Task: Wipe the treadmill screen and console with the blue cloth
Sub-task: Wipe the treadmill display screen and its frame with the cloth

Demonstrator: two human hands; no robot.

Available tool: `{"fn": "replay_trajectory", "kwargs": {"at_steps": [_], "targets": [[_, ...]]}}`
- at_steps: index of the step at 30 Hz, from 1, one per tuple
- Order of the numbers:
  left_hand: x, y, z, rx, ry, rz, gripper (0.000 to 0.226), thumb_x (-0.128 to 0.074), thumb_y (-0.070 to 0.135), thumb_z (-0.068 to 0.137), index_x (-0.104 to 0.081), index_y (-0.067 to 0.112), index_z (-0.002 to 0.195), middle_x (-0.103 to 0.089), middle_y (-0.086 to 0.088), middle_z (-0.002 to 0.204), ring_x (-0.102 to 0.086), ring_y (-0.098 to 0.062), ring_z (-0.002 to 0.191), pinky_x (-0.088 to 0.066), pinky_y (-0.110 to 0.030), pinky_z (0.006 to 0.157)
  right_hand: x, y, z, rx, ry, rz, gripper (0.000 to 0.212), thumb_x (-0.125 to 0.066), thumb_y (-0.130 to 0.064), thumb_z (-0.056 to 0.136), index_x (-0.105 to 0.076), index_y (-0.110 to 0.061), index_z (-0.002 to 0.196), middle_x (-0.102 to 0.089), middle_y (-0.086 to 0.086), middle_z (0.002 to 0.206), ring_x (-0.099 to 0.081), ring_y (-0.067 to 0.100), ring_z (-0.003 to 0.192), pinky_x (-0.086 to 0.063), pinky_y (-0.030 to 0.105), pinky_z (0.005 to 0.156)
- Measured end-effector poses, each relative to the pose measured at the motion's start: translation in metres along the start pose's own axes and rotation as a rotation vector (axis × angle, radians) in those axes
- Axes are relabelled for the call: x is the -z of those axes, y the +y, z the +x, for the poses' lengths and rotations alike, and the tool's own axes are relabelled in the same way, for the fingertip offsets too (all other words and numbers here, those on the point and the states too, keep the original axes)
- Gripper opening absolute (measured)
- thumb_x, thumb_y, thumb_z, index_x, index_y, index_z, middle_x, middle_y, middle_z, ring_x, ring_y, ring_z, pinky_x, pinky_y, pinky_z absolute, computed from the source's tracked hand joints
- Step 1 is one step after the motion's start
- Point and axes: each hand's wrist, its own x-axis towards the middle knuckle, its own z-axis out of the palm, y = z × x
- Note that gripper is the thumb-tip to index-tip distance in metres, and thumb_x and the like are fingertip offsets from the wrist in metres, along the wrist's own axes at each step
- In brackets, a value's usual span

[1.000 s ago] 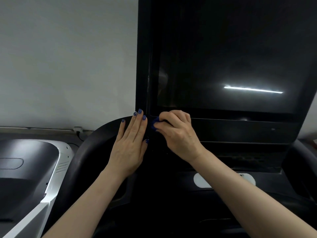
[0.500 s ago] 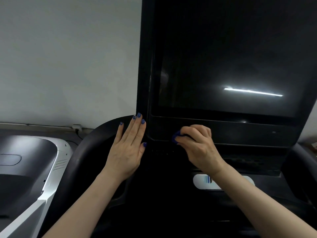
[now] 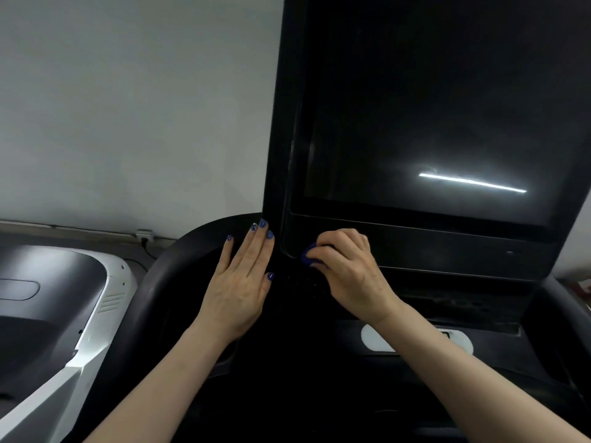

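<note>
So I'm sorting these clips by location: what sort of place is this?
Probably a gym or fitness room. The treadmill screen and its console fill the view, and a second white and grey machine stands alongside against a plain wall.

The blue cloth (image 3: 307, 254) was bunched against the lower left corner of the dark treadmill screen (image 3: 431, 123).

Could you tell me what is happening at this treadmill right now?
A person is cleaning the treadmill. The right hand grips a bunched blue cloth and presses it against the lower left corner of the panel under the screen. The left hand rests flat, fingers straight, on the black console beside the screen's frame. The screen is dark and reflects a strip of light. A second machine, white and grey, stands to the left.
</note>
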Motion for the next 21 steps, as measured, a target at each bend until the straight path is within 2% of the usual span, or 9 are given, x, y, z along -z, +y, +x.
{"fn": "replay_trajectory", "kwargs": {"at_steps": [2,4,9,13,16,19,21], "targets": [[0.002,0.0,-0.007,0.025,-0.029,0.002,0.064,-0.032,0.029,0.101,-0.007,0.007,0.157,-0.01,-0.012,0.166,-0.009,-0.022,0.154,-0.012,-0.05,0.122,0.006,-0.008,0.015,0.036,0.037,0.027,0.009,-0.068,-0.01,0.09,-0.07,-0.007,0.097,-0.063,0.008,0.106,-0.056,0.025,0.098,-0.045,0.037,0.083],[0.003,0.001,-0.015,0.065,-0.055,-0.016,0.063,-0.029,0.031,0.102,-0.007,0.008,0.157,-0.01,-0.011,0.166,-0.007,-0.022,0.154,-0.014,-0.051,0.122,0.008,-0.018,0.036,0.118,0.05,0.024,0.005,-0.069,-0.008,0.091,-0.071,-0.005,0.095,-0.064,0.011,0.106,-0.058,0.027,0.1,-0.045,0.037,0.087],[0.008,-0.003,-0.033,0.134,-0.052,-0.079,0.063,-0.031,0.029,0.102,-0.015,0.007,0.158,-0.01,-0.011,0.167,-0.007,-0.024,0.154,-0.018,-0.056,0.121,-0.009,-0.028,0.067,0.338,-0.026,-0.06,0.008,-0.067,-0.007,0.093,-0.072,-0.007,0.098,-0.066,0.009,0.111,-0.054,0.023,0.11,-0.039,0.033,0.097],[0.008,-0.006,-0.037,0.163,-0.007,-0.059,0.065,-0.033,0.028,0.099,-0.014,0.006,0.157,-0.015,-0.014,0.166,-0.012,-0.027,0.154,-0.019,-0.055,0.119,-0.02,-0.016,0.065,0.457,-0.105,-0.196,0.015,-0.06,-0.02,0.099,-0.073,-0.014,0.103,-0.067,0.0,0.121,-0.054,0.019,0.118,-0.038,0.034,0.097],[0.005,-0.007,-0.038,0.181,-0.001,-0.079,0.065,-0.034,0.028,0.099,-0.016,0.005,0.157,-0.015,-0.014,0.166,-0.011,-0.026,0.154,-0.017,-0.055,0.119,-0.019,-0.007,0.06,0.54,-0.211,-0.276,0.027,-0.052,-0.031,0.103,-0.07,-0.016,0.116,-0.061,-0.001,0.135,-0.051,0.02,0.129,-0.036,0.038,0.106],[0.004,-0.005,-0.036,0.188,-0.008,-0.079,0.063,-0.033,0.028,0.1,-0.018,0.005,0.157,-0.014,-0.013,0.166,-0.011,-0.026,0.154,-0.018,-0.056,0.119,-0.008,0.005,0.072,0.685,-0.282,-0.343,0.028,-0.05,-0.023,0.103,-0.065,-0.017,0.126,-0.056,0.0,0.142,-0.048,0.021,0.134,-0.031,0.043,0.114],[0.003,-0.003,-0.032,0.187,-0.002,-0.081,0.062,-0.032,0.029,0.101,-0.022,0.003,0.156,-0.016,-0.013,0.166,-0.012,-0.026,0.154,-0.019,-0.055,0.119,0.0,0.013,0.092,0.661,-0.243,-0.337,0.028,-0.052,-0.018,0.101,-0.066,-0.018,0.125,-0.057,0.0,0.141,-0.05,0.021,0.132,-0.028,0.043,0.115]]}}
